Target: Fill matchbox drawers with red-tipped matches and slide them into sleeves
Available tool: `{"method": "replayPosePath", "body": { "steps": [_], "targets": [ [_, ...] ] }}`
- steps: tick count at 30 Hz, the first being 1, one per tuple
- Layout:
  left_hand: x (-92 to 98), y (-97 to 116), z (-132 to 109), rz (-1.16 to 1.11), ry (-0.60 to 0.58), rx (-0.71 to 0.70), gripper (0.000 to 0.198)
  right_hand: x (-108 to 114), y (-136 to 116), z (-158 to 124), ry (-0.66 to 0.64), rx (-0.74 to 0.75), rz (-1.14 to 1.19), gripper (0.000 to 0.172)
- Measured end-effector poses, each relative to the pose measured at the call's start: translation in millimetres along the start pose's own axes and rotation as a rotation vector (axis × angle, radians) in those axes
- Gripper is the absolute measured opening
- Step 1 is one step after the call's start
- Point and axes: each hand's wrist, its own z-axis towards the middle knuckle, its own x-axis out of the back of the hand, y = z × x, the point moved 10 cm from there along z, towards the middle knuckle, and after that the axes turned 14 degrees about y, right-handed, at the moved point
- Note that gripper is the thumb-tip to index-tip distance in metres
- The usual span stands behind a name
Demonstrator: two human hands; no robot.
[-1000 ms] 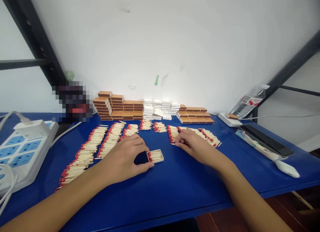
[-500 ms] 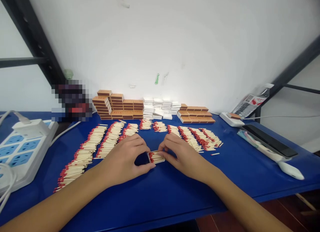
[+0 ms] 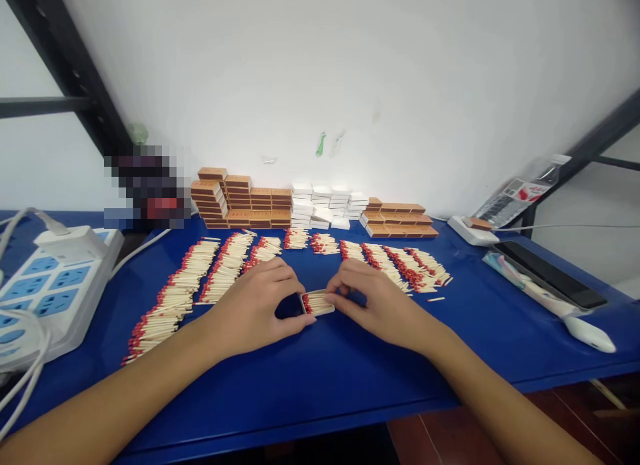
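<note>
A small white matchbox tray (image 3: 324, 312) sits at the middle of the blue table, filled with red-headed matches (image 3: 317, 299) whose heads point left. My left hand (image 3: 257, 298) grips the tray at its left end, thumb on the near side and index finger on the far side. At the right end, my right hand (image 3: 377, 301) has thumb and fingertips pinched together at the match ends; whether a match is between them cannot be made out. Beyond both hands lie rows of loose matches (image 3: 225, 271), with another group of matches (image 3: 400, 268) to the right.
Brown matchboxes (image 3: 250, 208) and white trays (image 3: 330, 205) are stacked along the wall, with more brown boxes (image 3: 400, 218) beside them. A power strip (image 3: 55, 285) stands left. A phone (image 3: 550, 271), a wrapped white utensil (image 3: 590, 333) and a plastic bottle (image 3: 525, 188) are right.
The view has shifted slightly, so everything sits a little higher and further right. Both hands stay at the tray, and the matches in it lie more evenly.
</note>
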Motion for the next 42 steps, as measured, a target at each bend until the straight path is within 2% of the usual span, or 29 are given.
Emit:
{"method": "replayPosePath", "body": {
  "steps": [4, 6, 8, 11, 16, 24, 31, 35, 39, 42],
  "targets": [
    [1.2, -1.1, 0.0, 0.005, -0.004, 0.003, 0.022, 37.8, 34.7, 3.7, 0.185, -0.032, -0.197, 0.017],
    [1.8, -0.7, -0.2, 0.003, -0.001, -0.005, 0.022, 51.7, 54.3, 2.5, 0.204, -0.050, -0.292, 0.017],
    [2.1, -0.2, -0.2, 0.001, 0.003, -0.015, 0.021, 57.0, 68.5, 0.6, 0.167, -0.061, -0.329, 0.015],
    [1.7, -0.2, 0.0, -0.006, 0.004, -0.022, 0.021, 53.0, 76.1, -1.6, 0.083, -0.071, -0.316, 0.012],
    [-0.4, -4.2, -0.3, 0.005, -0.016, 0.003, 0.024, 38.0, 75.2, -3.0, -0.019, -0.112, -0.284, 0.016],
    [-1.3, -4.4, 0.5, 0.016, -0.043, 0.015, 0.025, 37.9, 75.3, -2.9, 0.022, -0.074, -0.261, 0.014],
    [-1.8, -3.4, 1.0, 0.015, -0.054, 0.009, 0.024, 33.9, 78.6, -2.2, -0.007, -0.094, -0.266, 0.015],
    [-1.8, -4.1, 1.0, 0.019, -0.049, 0.018, 0.025, 31.1, 68.8, 0.0, 0.003, -0.086, -0.240, 0.017],
    [-0.2, -3.3, 0.9, 0.036, -0.029, 0.002, 0.023, 24.0, 32.8, 6.6, 0.053, -0.026, -0.119, 0.015],
    [1.7, -3.2, 1.0, 0.046, -0.004, -0.008, 0.023, 9.8, 4.2, 10.0, 0.025, 0.019, -0.029, 0.013]
  ]
}}
